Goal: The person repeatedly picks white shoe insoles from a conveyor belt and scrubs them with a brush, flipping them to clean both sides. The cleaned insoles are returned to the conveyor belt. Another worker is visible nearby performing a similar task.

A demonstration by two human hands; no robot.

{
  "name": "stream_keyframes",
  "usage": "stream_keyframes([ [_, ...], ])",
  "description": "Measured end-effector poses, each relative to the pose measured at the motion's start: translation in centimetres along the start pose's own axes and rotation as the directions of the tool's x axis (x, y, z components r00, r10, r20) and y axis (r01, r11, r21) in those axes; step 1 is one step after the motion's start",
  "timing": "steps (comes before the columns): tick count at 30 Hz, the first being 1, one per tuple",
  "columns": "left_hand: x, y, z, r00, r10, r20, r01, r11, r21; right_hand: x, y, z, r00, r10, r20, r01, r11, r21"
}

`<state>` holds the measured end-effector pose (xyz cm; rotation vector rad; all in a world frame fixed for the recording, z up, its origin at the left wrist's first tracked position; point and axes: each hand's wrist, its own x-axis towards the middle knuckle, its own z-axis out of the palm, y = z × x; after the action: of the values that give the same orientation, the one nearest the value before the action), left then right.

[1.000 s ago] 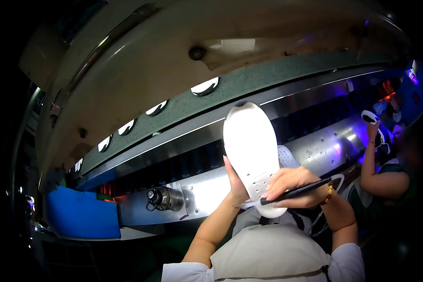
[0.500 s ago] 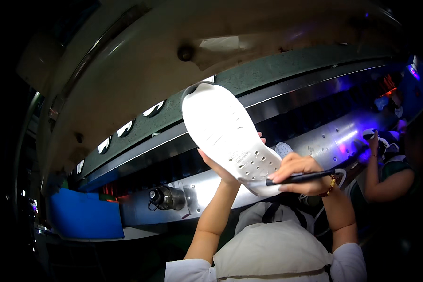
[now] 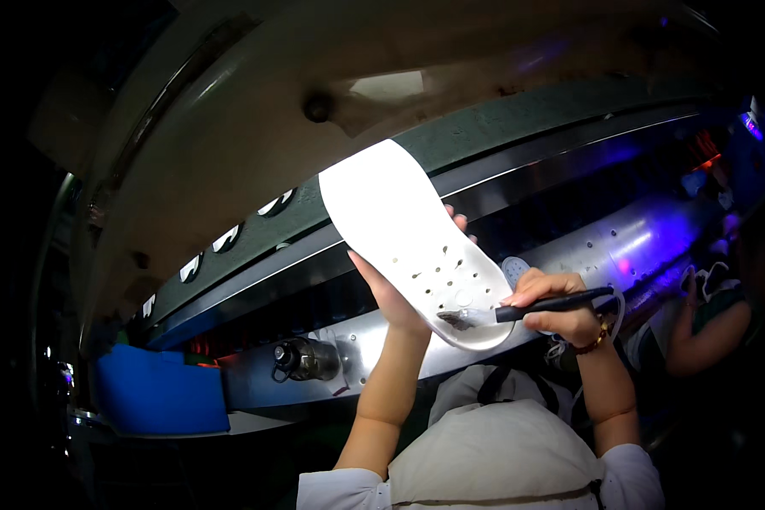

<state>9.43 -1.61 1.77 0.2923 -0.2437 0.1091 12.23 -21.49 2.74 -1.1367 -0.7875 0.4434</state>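
Observation:
A white shoe sole [image 3: 391, 208], long and pierced with several small holes at its near end, is held up in front of me at a slant. My left hand [image 3: 393, 296] grips it from beneath, with the thumb along the left edge and fingertips showing past the right edge. In my right hand [image 3: 565, 310] is a brush [image 3: 552, 304] with a black handle and a pale thin tube at its rear. Its bristles touch the sole's near end, close to the holes.
A dark bottle [image 3: 304, 359] stands on the metal ledge [image 3: 370, 340], left of a blue bin's [image 3: 157, 391] right side. Beyond, black-and-white shoe parts [image 3: 227, 238] line a green belt [image 3: 484, 140] under a large hood. A co-worker's arm [image 3: 688, 336] is at the right.
The sole has tilted, its far end shifting slightly left. My right hand has turned, and the brush's bristles now show against the sole's near end.

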Motion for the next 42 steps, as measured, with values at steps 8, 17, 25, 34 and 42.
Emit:
stream_keyframes([
  [8, -1.7, -2.3, -1.7, 0.985, -0.131, 0.113, 0.136, 0.990, -0.039, -0.1, -0.1, 3.3, 0.986, -0.166, -0.012, 0.147, 0.901, -0.408],
  [17, -1.5, -2.2, -1.2, 0.987, -0.113, 0.111, 0.117, 0.993, -0.034, 0.8, -1.4, 1.3, 0.992, -0.107, 0.061, 0.123, 0.899, -0.421],
  [25, -1.6, -0.7, -1.3, 0.969, -0.235, 0.077, 0.222, 0.964, 0.150, 0.9, -2.8, 0.2, 0.940, -0.029, 0.341, 0.060, 0.995, -0.082],
  [34, -1.6, -1.9, -1.0, 0.970, -0.199, 0.142, 0.218, 0.966, -0.136, 1.2, -1.9, 2.6, 0.979, -0.188, 0.080, 0.204, 0.921, -0.332],
  [42, -2.5, -1.7, 0.0, 0.961, -0.242, 0.130, 0.245, 0.970, -0.002, 0.1, -2.5, 1.5, 0.919, -0.077, 0.388, 0.148, 0.976, -0.158],
])
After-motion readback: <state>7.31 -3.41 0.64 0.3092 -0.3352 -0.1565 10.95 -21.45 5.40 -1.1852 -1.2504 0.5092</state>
